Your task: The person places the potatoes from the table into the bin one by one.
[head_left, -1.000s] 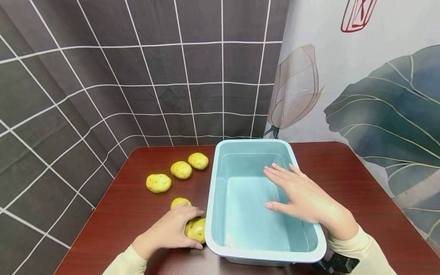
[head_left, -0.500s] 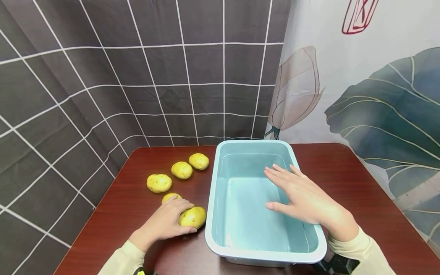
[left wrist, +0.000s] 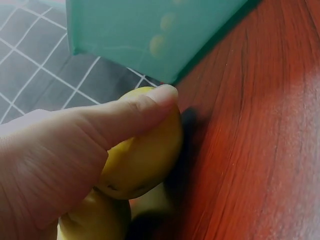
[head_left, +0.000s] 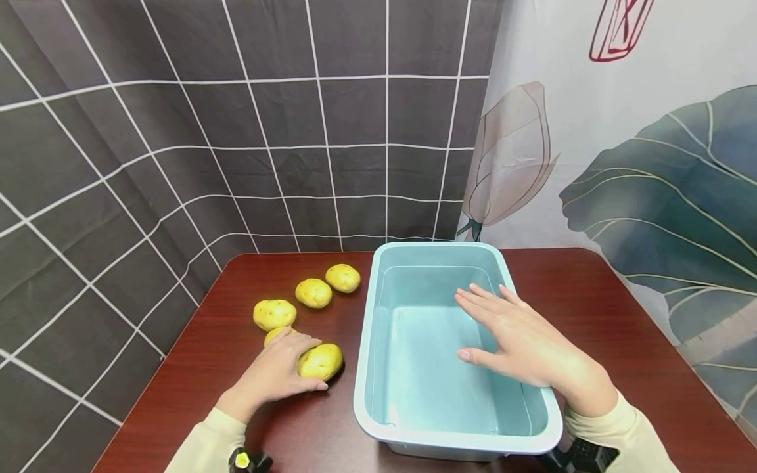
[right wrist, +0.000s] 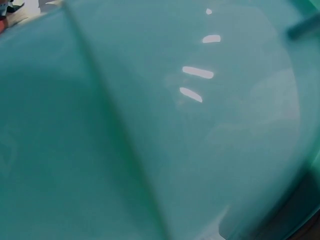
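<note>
In the head view my left hand [head_left: 273, 371] grips a yellow potato [head_left: 320, 362] between thumb and fingers, left of the light blue plastic basin [head_left: 368, 368]. The left wrist view shows the thumb lying along the upper side of this potato [left wrist: 150, 155], close to the red-brown tabletop. Another potato [left wrist: 95, 217] is right behind it, partly covered by the hand. My right hand [head_left: 508, 338] is spread palm down over the basin's right side, fingers straight and holding nothing. Only the basin's smooth wall [right wrist: 150, 125] fills the right wrist view; the right hand is out of sight there.
Three more potatoes lie beyond the left hand: one on the left [head_left: 275, 315], a middle one [head_left: 313, 293] and a far one [head_left: 343, 278]. The basin stands on the wooden table [head_left: 568, 289]. A grey checked curtain [head_left: 349, 171] hangs behind.
My left hand has moved left and away from me with the potato, from beside the basin wall toward the other potatoes. The potato behind it has shifted left too. My right hand stays put.
</note>
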`<state>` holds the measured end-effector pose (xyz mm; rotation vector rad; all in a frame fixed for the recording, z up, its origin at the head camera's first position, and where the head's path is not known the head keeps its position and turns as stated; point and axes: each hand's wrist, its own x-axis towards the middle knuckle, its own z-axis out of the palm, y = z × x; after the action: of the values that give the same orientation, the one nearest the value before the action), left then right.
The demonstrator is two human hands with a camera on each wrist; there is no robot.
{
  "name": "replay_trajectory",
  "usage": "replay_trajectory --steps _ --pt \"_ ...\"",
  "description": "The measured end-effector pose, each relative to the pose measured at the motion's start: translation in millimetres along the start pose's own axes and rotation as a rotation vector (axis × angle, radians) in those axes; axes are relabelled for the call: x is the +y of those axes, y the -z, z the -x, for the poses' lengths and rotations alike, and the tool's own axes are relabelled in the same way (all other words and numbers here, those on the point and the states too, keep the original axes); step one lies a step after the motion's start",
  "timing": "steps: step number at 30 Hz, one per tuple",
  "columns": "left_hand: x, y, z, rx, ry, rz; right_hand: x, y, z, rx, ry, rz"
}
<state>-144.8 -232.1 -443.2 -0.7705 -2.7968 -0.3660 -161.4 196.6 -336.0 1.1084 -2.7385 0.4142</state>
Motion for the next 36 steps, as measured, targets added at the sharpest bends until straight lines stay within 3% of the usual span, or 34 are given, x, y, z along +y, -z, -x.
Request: replay_trajectory --steps 5,18,25,31,36 --pt "1.5 -1.1 -2.3 -0.010 0.006 -0.006 1.3 0.1 0.5 0.009 0.010 0.004" --pt "6.6 -3.8 -10.8 0.054 -0.002 -0.008 0.6 0.9 0.4 -0.003 0.001 -0.017" --pt "13.7 14.5 -15.9 0.166 -0.027 0.013 0.6 1.5 1.1 0.003 0.004 -0.014" --pt "23.0 32.8 -22.5 0.186 -0.031 0.030 0.2 2.7 1.3 0.003 -0.025 -0.025" --pt "29.1 39.6 -24.6 0.210 -0.064 0.034 2.1 7.7 2.2 0.008 -0.082 -0.073"
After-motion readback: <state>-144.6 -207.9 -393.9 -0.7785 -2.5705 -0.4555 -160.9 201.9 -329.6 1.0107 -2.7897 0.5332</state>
